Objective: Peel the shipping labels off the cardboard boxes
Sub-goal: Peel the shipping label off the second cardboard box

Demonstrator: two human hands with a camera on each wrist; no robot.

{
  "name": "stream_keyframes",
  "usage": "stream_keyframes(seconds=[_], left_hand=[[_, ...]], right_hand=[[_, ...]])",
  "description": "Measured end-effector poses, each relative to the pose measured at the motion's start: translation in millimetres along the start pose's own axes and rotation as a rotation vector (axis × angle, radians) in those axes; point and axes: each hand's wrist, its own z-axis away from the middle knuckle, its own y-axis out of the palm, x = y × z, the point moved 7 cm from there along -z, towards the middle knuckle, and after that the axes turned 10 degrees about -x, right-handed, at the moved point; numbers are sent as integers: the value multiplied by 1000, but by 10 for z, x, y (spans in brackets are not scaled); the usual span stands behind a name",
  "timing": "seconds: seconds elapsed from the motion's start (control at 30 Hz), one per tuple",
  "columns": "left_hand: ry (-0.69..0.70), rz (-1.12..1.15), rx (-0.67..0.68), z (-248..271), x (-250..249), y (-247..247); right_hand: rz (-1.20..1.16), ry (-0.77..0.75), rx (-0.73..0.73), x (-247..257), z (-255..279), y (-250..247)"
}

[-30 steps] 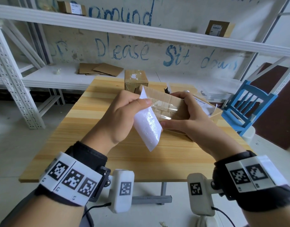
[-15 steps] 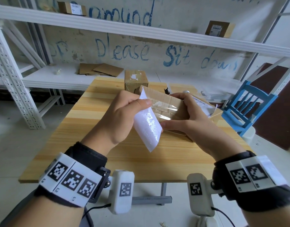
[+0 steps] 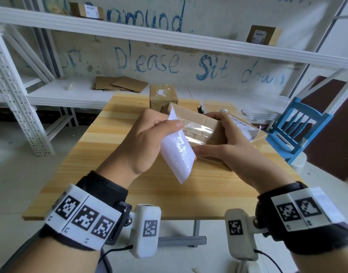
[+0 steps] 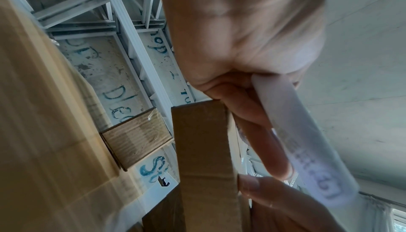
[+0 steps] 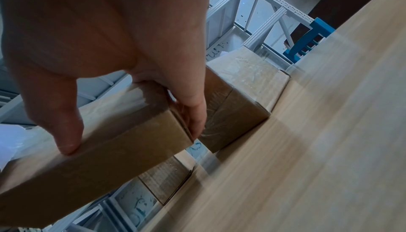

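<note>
Shipping label (image 3: 177, 152), white, adhesive side out, hangs mostly free of the held cardboard box (image 3: 200, 127), which is lifted above the wooden table (image 3: 94, 154). Left hand (image 3: 147, 140) pinches the label's upper part between thumb and fingers; whether its top edge is stuck to the box, cannot tell. Right hand (image 3: 226, 146) clamps the box, thumb along the near face, fingers wrapped over the far end.

Risks, judged:
- Label could tear if the last bit is yanked sideways; thin paper.
- Sticky back could fold onto itself or onto the left-hand fingers (image 4: 263, 131) and be hard to drop.
- Box could slip, since the right hand grips only 1 end.
- Clear tape (image 3: 196, 131) on the box top could lift with the label.

Readable writing: wall behind the shelves (image 3: 169, 36) says "Please Sit", then a word like "down", in blue. Label print in the left wrist view is blurred, unreadable. Second box (image 3: 246, 129) behind the right hand has a printed label, too small to read. A third box (image 3: 162, 95) stands at the table's far edge with white residue on top.
</note>
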Motion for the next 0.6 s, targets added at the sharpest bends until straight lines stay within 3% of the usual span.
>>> stream_keyframes(seconds=[0.6], left_hand=[[-77, 4, -225, 17, 123, -105]], right_hand=[[7, 5, -2, -12, -9, 1]])
